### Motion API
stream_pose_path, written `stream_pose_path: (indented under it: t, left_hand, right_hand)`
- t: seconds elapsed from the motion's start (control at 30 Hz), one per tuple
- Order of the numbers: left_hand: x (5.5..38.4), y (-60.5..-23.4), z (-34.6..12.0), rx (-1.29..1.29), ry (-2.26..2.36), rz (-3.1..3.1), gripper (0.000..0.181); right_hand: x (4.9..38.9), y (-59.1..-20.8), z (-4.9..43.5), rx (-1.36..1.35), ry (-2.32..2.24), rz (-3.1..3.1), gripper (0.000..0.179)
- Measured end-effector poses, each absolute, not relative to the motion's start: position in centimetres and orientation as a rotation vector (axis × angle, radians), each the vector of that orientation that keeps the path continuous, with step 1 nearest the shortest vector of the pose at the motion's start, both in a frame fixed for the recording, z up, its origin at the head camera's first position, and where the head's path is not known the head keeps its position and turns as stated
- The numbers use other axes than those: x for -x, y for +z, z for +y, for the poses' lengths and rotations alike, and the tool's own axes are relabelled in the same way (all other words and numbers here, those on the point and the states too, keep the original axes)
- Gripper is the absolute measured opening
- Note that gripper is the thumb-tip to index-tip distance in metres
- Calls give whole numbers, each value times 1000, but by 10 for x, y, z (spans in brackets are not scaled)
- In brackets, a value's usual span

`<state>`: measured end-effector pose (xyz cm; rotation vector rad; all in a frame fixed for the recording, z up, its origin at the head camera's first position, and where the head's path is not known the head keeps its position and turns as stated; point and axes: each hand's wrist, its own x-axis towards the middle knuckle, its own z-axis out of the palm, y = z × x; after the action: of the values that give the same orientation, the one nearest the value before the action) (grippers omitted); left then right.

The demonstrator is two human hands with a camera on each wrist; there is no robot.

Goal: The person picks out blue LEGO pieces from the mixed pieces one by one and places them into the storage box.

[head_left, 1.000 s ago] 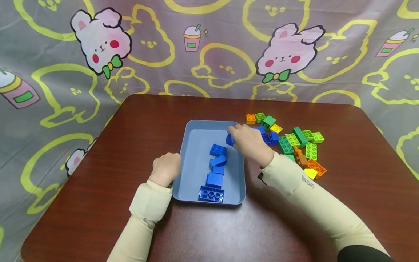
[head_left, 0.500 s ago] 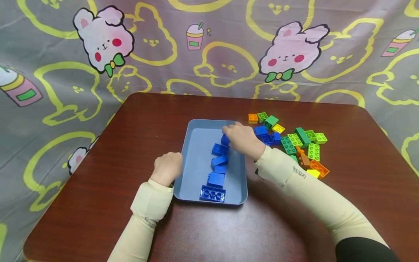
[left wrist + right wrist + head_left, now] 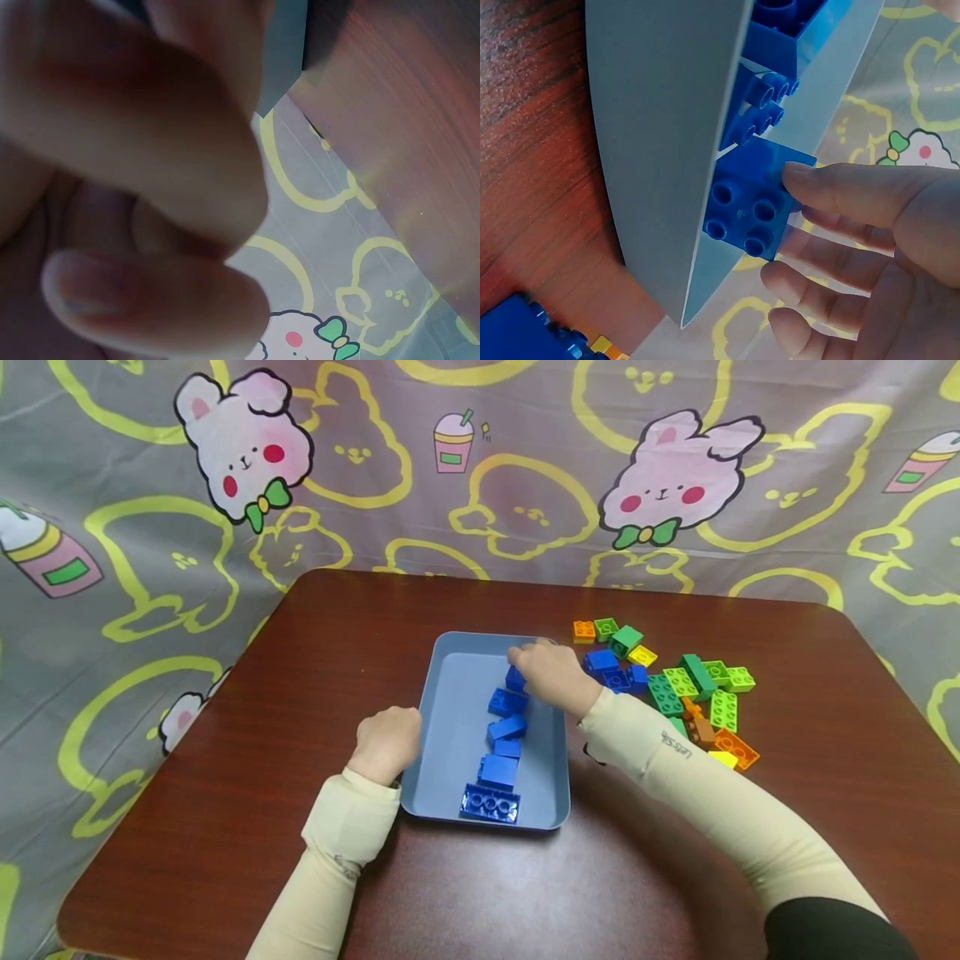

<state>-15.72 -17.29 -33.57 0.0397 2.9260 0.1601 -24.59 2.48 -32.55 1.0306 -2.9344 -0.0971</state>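
Note:
A grey-blue tray (image 3: 457,685) holds several blue bricks in a rough column. My right hand (image 3: 557,677) reaches over the tray's right rim. Its thumb and fingers pinch a blue toy building brick (image 3: 746,196) with round studs, at the far end of that column. Close against this brick lies another blue studded brick (image 3: 507,702). At the tray's left wall, my left hand (image 3: 387,743) has curled fingers and holds the rim. The left wrist view shows the curled fingers (image 3: 157,307) blurred and large, and they hide most of the grip.
Right of the tray, several loose bricks lie on the brown table (image 3: 337,652): blue bricks (image 3: 602,662) nearest, then a dark green brick (image 3: 664,695), a lime brick (image 3: 723,710) and an orange brick (image 3: 737,748). A patterned cloth (image 3: 525,502) hangs behind the table.
My right hand has moved slightly left and inward, bringing its blue brick up to the end of the column. The left hand keeps its place at the tray. The head view has shifted slightly.

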Motion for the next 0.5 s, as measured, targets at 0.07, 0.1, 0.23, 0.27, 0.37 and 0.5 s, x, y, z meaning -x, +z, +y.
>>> stream_pose_path:
  t: [0.07,0.1,0.23,0.27,0.37,0.5]
  left_hand:
    - [157,-336,-173,-39,159,2927,17]
    - [157,-335,-173,-40,159,2928,17]
    - [157,-336,-173,-38,155,2929,16]
    - [157,-336,-173,-36,154,2928,16]
    - [157,-336,-173,-29,152,2928,16]
    - [157,-337,-173,-33,152,2927,17]
  right_hand:
    - [247,-326,23,-1034,-100,-2938,36]
    - [247,-327,22,-1038,-99,-2938,36]
    - [249,-328,20,-1045,-97,-2941,36]
    - [249,-328,19,-1046,-100,-2943,35]
    - [249,-328,18,-1051,-106,-2948,35]
    - [250,-329,17,-1059,-104,-2957,34]
